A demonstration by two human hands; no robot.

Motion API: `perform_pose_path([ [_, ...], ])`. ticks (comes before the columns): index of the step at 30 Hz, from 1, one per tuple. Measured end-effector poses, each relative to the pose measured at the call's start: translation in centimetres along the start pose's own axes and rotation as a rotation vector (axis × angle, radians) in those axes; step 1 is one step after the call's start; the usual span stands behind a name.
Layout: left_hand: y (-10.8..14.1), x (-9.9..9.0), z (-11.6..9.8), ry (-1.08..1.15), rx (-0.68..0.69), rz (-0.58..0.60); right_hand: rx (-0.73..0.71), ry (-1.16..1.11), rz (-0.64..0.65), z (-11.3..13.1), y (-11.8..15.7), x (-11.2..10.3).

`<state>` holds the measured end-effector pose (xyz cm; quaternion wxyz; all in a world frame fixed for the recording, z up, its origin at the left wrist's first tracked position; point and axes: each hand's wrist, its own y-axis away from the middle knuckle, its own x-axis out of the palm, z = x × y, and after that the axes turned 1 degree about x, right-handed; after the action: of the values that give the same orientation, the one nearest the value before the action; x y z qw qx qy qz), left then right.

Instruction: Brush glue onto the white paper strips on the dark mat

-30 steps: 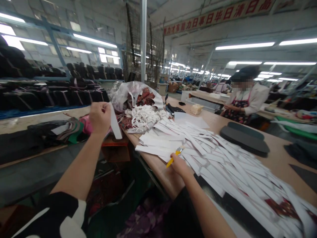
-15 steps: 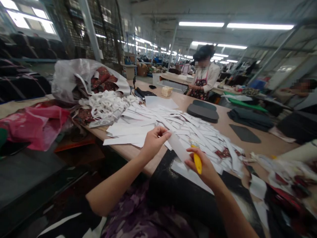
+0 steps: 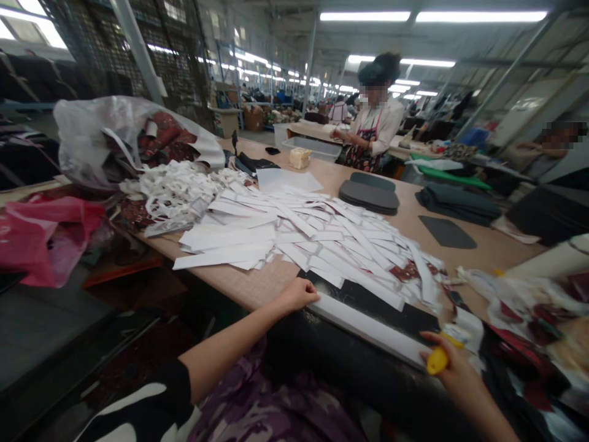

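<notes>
A long white strip [image 3: 368, 326] lies along the front of a black mat [image 3: 354, 291], which hangs over the table's edge. At the strip's left end my left hand [image 3: 301, 294] is closed, its fingertips pinching the corner. My right hand [image 3: 453, 362] holds what looks like a brush with a yellow handle [image 3: 437, 361]; its pale head points away from me and is blurred. Fingers of that hand also reach the strip's right end; whether they grip it is unclear. Just beyond the mat spreads a heap of white strips [image 3: 331, 236].
White scraps [image 3: 184, 190] and a clear plastic bag [image 3: 87, 141] lie at left, near a pink bag [image 3: 50, 236]. Dark grey panels [image 3: 368, 197] are stacked behind the heap. Plastic and cloth scraps [image 3: 506, 307] crowd the right. A co-worker [image 3: 375, 123] stands across the table.
My hands have moved down and apart, the right one far to the right with the brush. The white strip, held in the air before, now lies stretched along the mat.
</notes>
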<state>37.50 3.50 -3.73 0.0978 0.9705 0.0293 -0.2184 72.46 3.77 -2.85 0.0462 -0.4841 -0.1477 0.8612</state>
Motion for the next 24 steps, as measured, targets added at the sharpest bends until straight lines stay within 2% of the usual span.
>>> perform_pose_path([
  [4, -0.7, -0.1, 0.6, -0.18, -0.021, 0.041, 0.127, -0.101, 0.165, -0.1, -0.1, 0.1],
  [8, -0.8, -0.2, 0.6, -0.3, -0.042, 0.061, 0.216, -0.12, 0.207, -0.5, -0.2, 0.6],
  [12, -0.5, -0.2, 0.3, -0.376, -0.057, 0.069, 0.24, -0.117, 0.256, -2.5, -0.5, 1.5],
  [17, -0.4, -0.1, 0.1, -0.443, -0.063, 0.06, 0.234, -0.083, 0.412, -5.2, -1.3, 2.3],
  [20, -0.4, 0.1, 0.2, -0.481, -0.043, 0.053, 0.225, -0.043, 0.401, -4.6, -1.0, 2.2],
  [24, -0.1, 0.3, 0.3, -0.531, -0.011, 0.052, 0.26, 0.033, 0.342, -1.4, 0.0, 1.2],
])
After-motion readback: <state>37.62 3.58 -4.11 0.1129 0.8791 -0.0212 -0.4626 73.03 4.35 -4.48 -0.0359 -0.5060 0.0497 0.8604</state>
